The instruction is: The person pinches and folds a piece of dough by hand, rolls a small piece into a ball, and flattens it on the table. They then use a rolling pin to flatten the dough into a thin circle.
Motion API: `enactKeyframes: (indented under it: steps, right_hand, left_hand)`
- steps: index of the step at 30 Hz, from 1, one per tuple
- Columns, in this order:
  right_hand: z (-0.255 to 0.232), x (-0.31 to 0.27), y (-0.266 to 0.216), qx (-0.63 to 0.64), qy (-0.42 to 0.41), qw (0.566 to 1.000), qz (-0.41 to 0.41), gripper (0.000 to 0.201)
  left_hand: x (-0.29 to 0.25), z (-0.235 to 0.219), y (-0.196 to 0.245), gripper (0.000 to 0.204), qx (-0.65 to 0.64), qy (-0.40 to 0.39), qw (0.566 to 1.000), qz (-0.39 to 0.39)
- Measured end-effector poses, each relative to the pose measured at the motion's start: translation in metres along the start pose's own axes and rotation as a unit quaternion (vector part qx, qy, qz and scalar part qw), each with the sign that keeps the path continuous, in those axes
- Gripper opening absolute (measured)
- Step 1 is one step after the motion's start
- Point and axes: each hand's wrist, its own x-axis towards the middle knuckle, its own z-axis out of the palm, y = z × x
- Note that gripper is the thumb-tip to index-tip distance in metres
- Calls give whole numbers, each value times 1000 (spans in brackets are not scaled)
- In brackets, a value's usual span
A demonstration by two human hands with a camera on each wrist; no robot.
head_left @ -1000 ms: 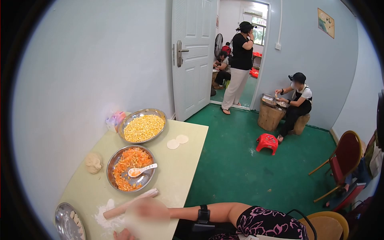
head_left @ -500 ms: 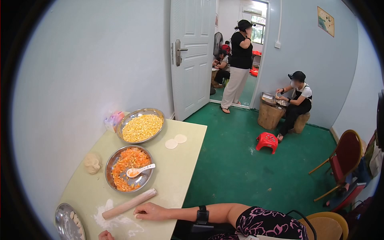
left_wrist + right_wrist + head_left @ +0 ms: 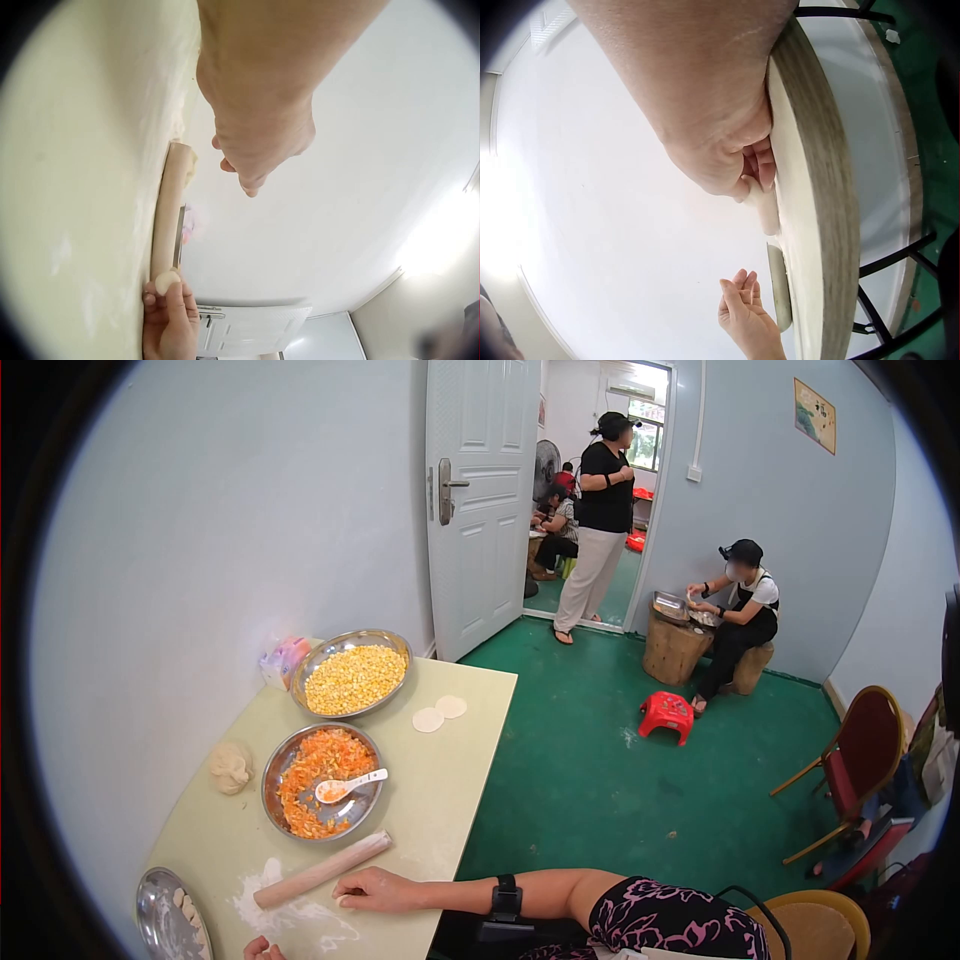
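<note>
My right hand (image 3: 380, 889) rests low over the table beside the rolling pin (image 3: 325, 870), its wrist banded with a black strap. Between thumb and fingers it pinches a small pale piece of dough (image 3: 168, 282), clearest in the left wrist view. My left hand (image 3: 262, 950) shows only partly at the bottom edge of the head view. In the right wrist view the left hand (image 3: 750, 319) is raised, fingers loosely bent and nothing in them. The wooden rolling pin lies on white flour (image 3: 255, 900), in front of both hands.
Beyond the pin stand a bowl of shredded orange filling (image 3: 268, 790) with a white spoon (image 3: 336, 790) and a bowl of corn (image 3: 408, 670). Two dough rounds (image 3: 428, 720), a dough lump (image 3: 230, 768) and a metal tray (image 3: 165, 935) share the table. Other people are farther off.
My left hand has moved left, toward the bottom edge of the head view. The right hand keeps nearly the same place beside the pin. The person in the doorway has lowered a hand.
</note>
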Motion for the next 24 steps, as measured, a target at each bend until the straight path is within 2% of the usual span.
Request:
enactKeyframes:
  steps: [7, 24]
  right_hand:
    - [0, 0, 1, -1, -2, 1000, -4, 21]
    - [1, -1, 1, -13, 6, 1000, -4, 21]
  left_hand:
    - [1, 2, -5, 6, 24, 7, 999, 38]
    - [0, 1, -4, 5, 30, -1, 998, 54]
